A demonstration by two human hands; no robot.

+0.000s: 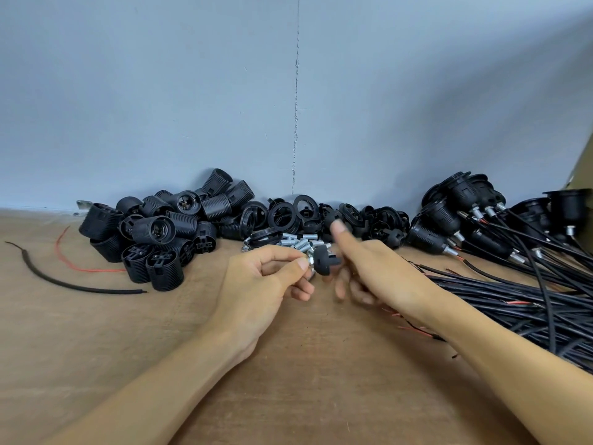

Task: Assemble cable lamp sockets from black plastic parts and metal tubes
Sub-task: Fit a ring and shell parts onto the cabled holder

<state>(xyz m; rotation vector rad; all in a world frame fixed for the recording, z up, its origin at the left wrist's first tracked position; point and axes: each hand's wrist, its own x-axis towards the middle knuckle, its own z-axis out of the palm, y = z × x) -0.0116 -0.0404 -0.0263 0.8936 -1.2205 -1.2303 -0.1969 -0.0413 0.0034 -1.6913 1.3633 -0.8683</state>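
1. The left hand (pixel 266 277) pinches a short metal tube (pixel 308 262) narrowly between thumb and forefinger. A black plastic cap (pixel 324 262) sits on the tube's far end, held above the table (pixel 305 364) between the two hands.
2. The right hand (pixel 378 271) is just beside the cap, forefinger stretched up and blurred, the other fingers loosely bent. I cannot tell whether it grips anything.
3. To my eye this is the step of joining tube to cap. Next, the tube probably needs turning until it seats squarely, without cross-threading, and then a cable fed through.
4. Just behind the hands lie about ten loose tubes (pixel 298 244).
5. To the left is a heap of roughly twenty threaded socket bodies (pixel 154 232). In the middle are a dozen or so rings and caps (pixel 285 213), too tangled to count exactly.
6. To the right are about a dozen finished sockets (pixel 465 213) on a thick cable bundle (pixel 513 300).
7. At the far left lie one black offcut (pixel 64 282) and one red wire (pixel 69 261).
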